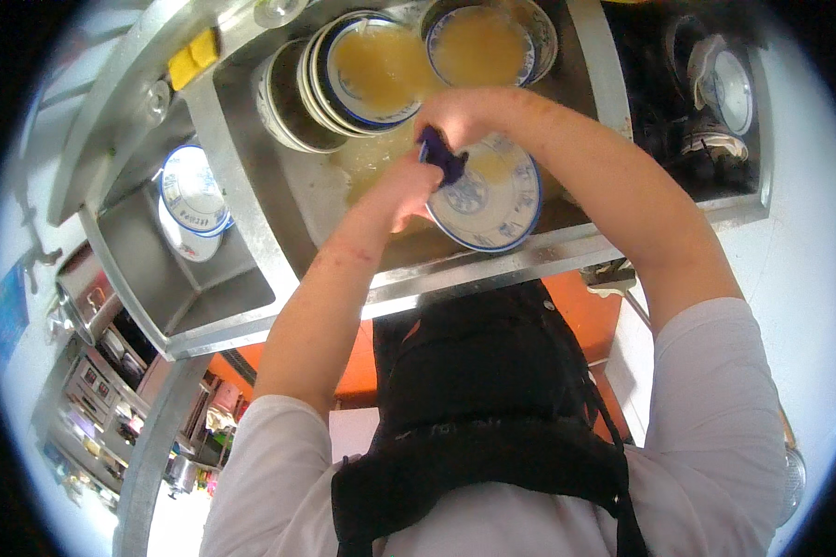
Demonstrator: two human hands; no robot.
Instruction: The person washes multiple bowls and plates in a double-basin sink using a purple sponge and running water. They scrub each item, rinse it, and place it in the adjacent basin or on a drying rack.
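Note:
My left hand (414, 182) grips the left rim of a white plate with blue patterns (491, 209), tilted over the middle sink basin (306, 188). In my right hand (456, 115) is a dark purple cloth (446, 159), pressed against that same rim beside my left fingers. Some yellowish liquid lies on the plate's upper part. Just beyond my hands, a blue-rimmed dish (380, 63) holding cloudy yellow liquid sits on stacked bowls (313, 90). To its right, another dish of such liquid (481, 45) rests within a larger bowl (547, 42).
Blue-rimmed plates (194, 188) lean in the left basin (146, 257). A yellow sponge (194, 59) lies on the sink's back ledge. At right, a dark basin contains bowls (731, 90) and other items. The steel front edge (460, 268) runs between the basin and my black apron (488, 362).

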